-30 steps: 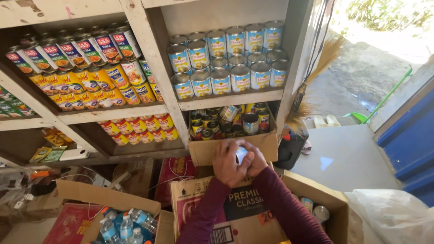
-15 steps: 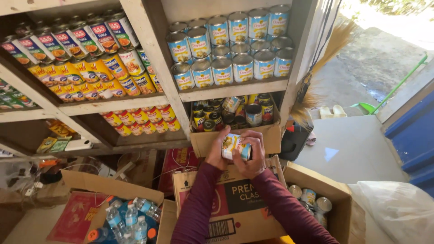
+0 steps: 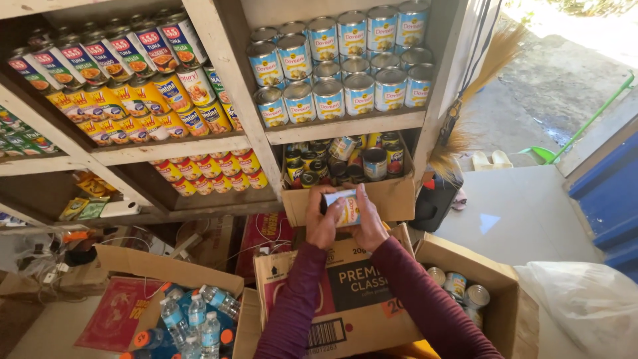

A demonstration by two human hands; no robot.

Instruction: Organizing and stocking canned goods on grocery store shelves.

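Observation:
Both my hands hold one small can [image 3: 347,207] with a light blue and yellow label, lying on its side. My left hand [image 3: 323,219] grips its left end, my right hand [image 3: 369,223] its right end. The can hovers in front of an open cardboard box [image 3: 392,194] of mixed small cans on the lower shelf, above a brown printed carton [image 3: 352,292] near my forearms. My sleeves are dark maroon.
Wooden shelves carry rows of blue-labelled cans [image 3: 339,63] above and red, yellow and blue cans [image 3: 126,80] to the left. A box with water bottles [image 3: 196,319] sits lower left, a box with several cans [image 3: 458,286] lower right. A broom [image 3: 475,93] leans right.
My hands have lifted the can up and toward the open box on the lower shelf. The view has shifted slightly downward and closer to the shelves.

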